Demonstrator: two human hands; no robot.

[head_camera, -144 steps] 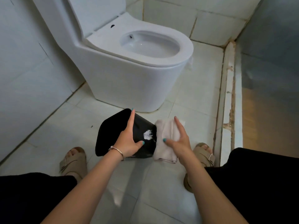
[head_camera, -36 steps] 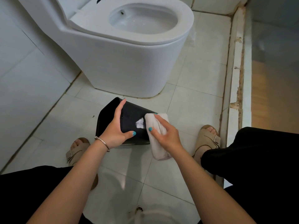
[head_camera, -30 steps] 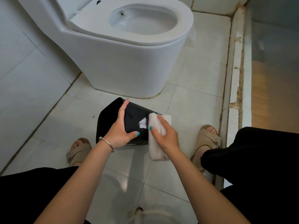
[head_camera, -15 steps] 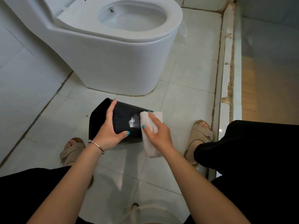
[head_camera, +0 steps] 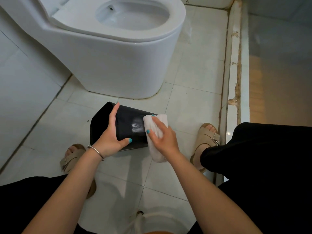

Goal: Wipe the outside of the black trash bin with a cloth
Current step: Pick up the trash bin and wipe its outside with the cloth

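The black trash bin (head_camera: 128,122) lies on its side on the white floor tiles, its open mouth facing left. My left hand (head_camera: 112,137) grips it near the rim, fingers over the top and thumb along the near side. A whitish smear (head_camera: 136,128) shows on the bin's upper side. My right hand (head_camera: 162,136) holds a folded white cloth (head_camera: 155,125) pressed against the bin's right end, just beside the smear. The cloth's lower end hangs down past the bin toward the floor.
A white toilet (head_camera: 118,53) stands right behind the bin. A raised white threshold (head_camera: 234,81) runs along the right side. My sandalled feet (head_camera: 206,139) are on the tiles either side of the bin, and a tiled wall (head_camera: 25,85) is on the left.
The right hand has kept rubbing the cloth over the bin's right end by the smear. The left hand stays gripping the bin. The camera has tilted slightly.
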